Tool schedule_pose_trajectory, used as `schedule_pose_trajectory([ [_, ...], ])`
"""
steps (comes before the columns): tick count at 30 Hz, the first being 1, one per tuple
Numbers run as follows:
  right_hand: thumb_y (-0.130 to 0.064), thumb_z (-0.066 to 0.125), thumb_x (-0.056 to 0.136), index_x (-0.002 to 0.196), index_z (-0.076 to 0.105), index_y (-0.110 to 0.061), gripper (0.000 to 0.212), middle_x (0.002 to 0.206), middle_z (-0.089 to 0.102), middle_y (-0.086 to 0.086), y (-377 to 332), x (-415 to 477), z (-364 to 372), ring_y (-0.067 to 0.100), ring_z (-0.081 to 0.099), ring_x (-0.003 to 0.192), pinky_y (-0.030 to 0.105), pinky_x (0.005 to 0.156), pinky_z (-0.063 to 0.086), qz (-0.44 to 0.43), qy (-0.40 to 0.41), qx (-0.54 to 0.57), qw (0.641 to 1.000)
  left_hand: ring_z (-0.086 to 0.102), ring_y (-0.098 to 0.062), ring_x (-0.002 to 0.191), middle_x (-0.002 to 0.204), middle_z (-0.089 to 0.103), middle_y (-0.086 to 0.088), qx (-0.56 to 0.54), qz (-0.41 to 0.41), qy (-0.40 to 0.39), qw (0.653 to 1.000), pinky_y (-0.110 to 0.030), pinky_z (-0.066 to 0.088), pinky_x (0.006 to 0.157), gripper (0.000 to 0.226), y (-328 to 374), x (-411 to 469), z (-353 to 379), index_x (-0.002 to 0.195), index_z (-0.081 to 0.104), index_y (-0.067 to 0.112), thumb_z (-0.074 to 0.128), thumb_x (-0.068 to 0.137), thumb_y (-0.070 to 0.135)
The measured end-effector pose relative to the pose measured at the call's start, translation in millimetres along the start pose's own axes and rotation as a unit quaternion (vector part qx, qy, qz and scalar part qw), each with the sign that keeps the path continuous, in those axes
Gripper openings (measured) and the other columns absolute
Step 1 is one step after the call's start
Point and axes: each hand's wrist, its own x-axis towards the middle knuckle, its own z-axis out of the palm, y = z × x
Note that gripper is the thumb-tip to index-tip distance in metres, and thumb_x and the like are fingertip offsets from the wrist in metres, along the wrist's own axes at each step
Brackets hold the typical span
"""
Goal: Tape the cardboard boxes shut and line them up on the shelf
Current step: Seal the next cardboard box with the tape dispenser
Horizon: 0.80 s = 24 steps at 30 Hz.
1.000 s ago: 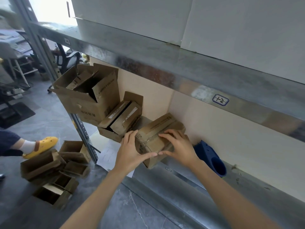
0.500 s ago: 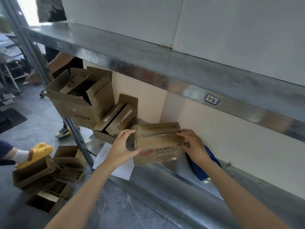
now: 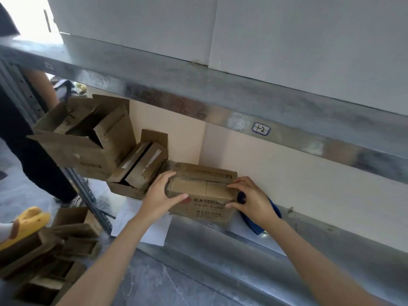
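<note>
L hand (image 3: 159,195), R hand (image 3: 251,200) clamp cardboard box (image 3: 203,192) at 2 ends, fingers curled on it. Prob. to square it on shelf (image 3: 234,235).

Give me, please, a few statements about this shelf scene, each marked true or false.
1. The left hand and the right hand both hold the closed box at the lower shelf. True.
2. The large box at the left is closed. False: its top flaps stand open.
3. A blue object lies behind the right hand. True.
4. The floor holds no boxes. False: several open boxes lie on it at the lower left.
</note>
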Motion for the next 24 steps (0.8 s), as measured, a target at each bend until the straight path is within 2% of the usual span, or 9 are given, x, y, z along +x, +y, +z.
schedule_pose_trajectory([
  [4,-0.058,0.075,0.072,0.136,0.052,-0.031,0.074,0.142,0.04,-0.008,-11,2,1,0.013,0.036,0.131,0.034,0.104,0.042,-0.015,0.02,-0.074,0.997,0.035,0.0,0.128,0.146,0.036,0.012,0.034,0.021,-0.006,0.999,-0.029,0.034,0.11,0.076,3,6,7,0.141,0.046,0.022,0.082,0.077,0.038],
  [6,-0.062,0.073,0.072,0.144,0.042,-0.033,0.084,0.154,0.026,-0.005,-13,6,5,0.015,0.021,0.143,0.034,0.112,0.03,0.001,0.004,-0.09,0.996,0.033,0.003,0.126,0.147,0.033,0.013,0.039,0.023,-0.016,0.999,-0.023,0.03,0.106,0.076,6,8,11,0.142,0.045,0.021,0.081,0.077,0.039],
  [8,-0.065,0.071,0.072,0.148,0.035,-0.034,0.09,0.159,0.015,-0.006,-14,11,11,0.016,0.01,0.148,0.036,0.116,0.023,0.029,-0.024,-0.085,0.996,0.034,0.005,0.124,0.145,0.034,0.013,0.035,0.024,-0.017,0.999,-0.021,0.03,0.104,0.076,8,12,12,0.142,0.044,0.021,0.081,0.078,0.039],
  [12,-0.079,0.056,0.067,0.144,0.041,-0.03,0.092,0.152,0.027,-0.006,-11,14,19,0.018,0.025,0.142,0.045,0.112,0.036,0.016,-0.004,-0.064,0.998,0.034,0.004,0.126,0.145,0.034,0.015,0.037,0.039,-0.023,0.998,-0.024,0.031,0.108,0.079,9,21,8,0.143,0.042,0.023,0.081,0.077,0.043],
  [15,-0.081,0.049,0.069,0.144,0.039,-0.033,0.091,0.151,0.027,-0.011,-12,17,19,0.018,0.019,0.145,0.045,0.114,0.034,0.023,0.004,-0.068,0.997,0.03,0.002,0.135,0.153,0.029,0.015,0.043,0.041,-0.044,0.997,-0.025,0.028,0.111,0.083,7,29,9,0.147,0.038,0.026,0.077,0.078,0.049],
  [17,-0.081,0.048,0.072,0.146,0.035,-0.035,0.088,0.152,0.023,-0.011,-11,18,21,0.017,0.016,0.146,0.045,0.111,0.037,0.022,0.001,-0.061,0.998,0.028,-0.002,0.14,0.158,0.022,0.017,0.044,0.035,-0.06,0.997,-0.032,0.029,0.115,0.083,5,29,14,0.149,0.035,0.027,0.074,0.08,0.051],
  [19,-0.08,0.046,0.076,0.147,0.031,-0.037,0.085,0.155,0.015,-0.011,-9,16,27,0.016,0.009,0.148,0.043,0.111,0.038,0.015,-0.008,-0.06,0.998,0.024,0.003,0.138,0.158,0.016,0.021,0.032,0.032,-0.061,0.997,-0.036,0.03,0.116,0.083,1,26,19,0.15,0.033,0.028,0.073,0.081,0.05],
  [24,-0.077,0.045,0.079,0.146,0.031,-0.037,0.079,0.155,0.013,-0.01,-9,13,34,0.014,0.007,0.147,0.036,0.099,0.044,0.01,0.013,-0.065,0.998,0.022,0.008,0.136,0.156,0.012,0.027,0.025,0.038,-0.07,0.996,-0.032,0.029,0.115,0.093,-5,27,19,0.15,0.032,0.032,0.076,0.072,0.058],
])
